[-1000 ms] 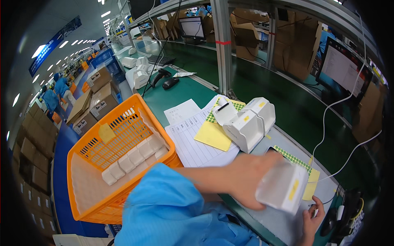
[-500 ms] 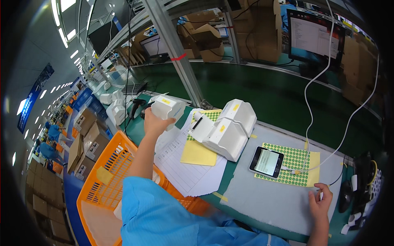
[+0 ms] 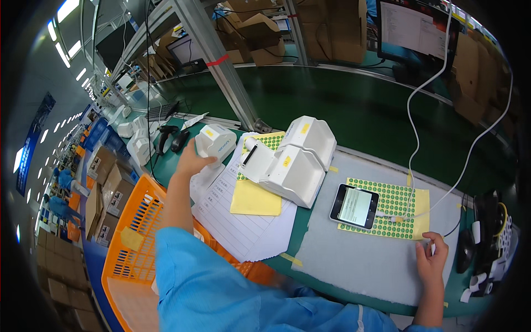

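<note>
My left hand [image 3: 193,161] reaches to the far left of the bench, its thumb and fingers closed around the near side of a white plastic device housing [image 3: 216,142] with a yellow label. The housing stands beside the printed sheets; its underside is partly hidden. To its right, two more white housings [image 3: 301,163] sit side by side on a yellow sheet of green round stickers [image 3: 270,140]. My right hand [image 3: 431,260] rests at the right edge of the grey mat, fingers curled around something small and pale. Left of it lies a phone-like handheld [image 3: 355,206] with a lit screen and plugged-in white cable.
An orange plastic basket [image 3: 145,235] stands at the left by my arm. Behind the housings rises a metal post [image 3: 213,61]. A scanner [image 3: 164,139] and black mouse [image 3: 180,141] lie far left; another mouse [image 3: 466,250] is at right. White cables [image 3: 410,119] hang over the mat.
The whole view has shifted a little. My left hand and its white housing have come slightly nearer and right on the bench, uncovering the far black mouse. My right hand stays put.
</note>
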Demonstrator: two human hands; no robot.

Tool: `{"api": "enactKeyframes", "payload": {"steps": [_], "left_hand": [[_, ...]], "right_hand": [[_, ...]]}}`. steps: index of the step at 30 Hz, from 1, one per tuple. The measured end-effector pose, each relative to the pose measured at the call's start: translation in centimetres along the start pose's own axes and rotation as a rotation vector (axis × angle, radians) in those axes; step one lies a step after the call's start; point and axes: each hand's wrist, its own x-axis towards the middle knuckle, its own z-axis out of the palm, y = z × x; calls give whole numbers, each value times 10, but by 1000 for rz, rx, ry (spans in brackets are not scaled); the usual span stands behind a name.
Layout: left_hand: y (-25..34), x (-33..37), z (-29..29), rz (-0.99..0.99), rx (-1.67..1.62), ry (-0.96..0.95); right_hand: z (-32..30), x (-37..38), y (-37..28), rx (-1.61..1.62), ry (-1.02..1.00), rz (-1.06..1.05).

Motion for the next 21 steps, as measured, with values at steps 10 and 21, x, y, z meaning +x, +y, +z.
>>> {"api": "enactKeyframes", "payload": {"steps": [10,21], "left_hand": [[126,-91,8,733,137,177],[162,-138,22,410,256,-83]], "right_hand": [[-2,-2,-1,-2,-102,-47],[1,-1,-9,18,-149,-17]]}}
